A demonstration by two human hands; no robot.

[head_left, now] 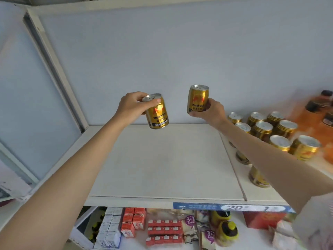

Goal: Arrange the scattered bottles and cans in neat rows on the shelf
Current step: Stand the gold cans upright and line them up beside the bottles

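My left hand (132,105) grips a gold can (157,114) by its top, tilted, in the air above the back of the white shelf (162,165). My right hand (210,112) holds a second gold can (197,98) from below, nearly upright, a little higher and to the right. Several more gold cans (264,129) stand in a loose cluster on the shelf's right part, partly hidden behind my right forearm. Dark-capped orange bottles (317,105) lie blurred at the far right.
A grey back wall (180,60) rises behind the shelf and a white frame post (59,73) closes its left side. A blue price strip (230,207) runs along the front edge. Below it sit red and white cartons (133,224) and snack packs (207,230).
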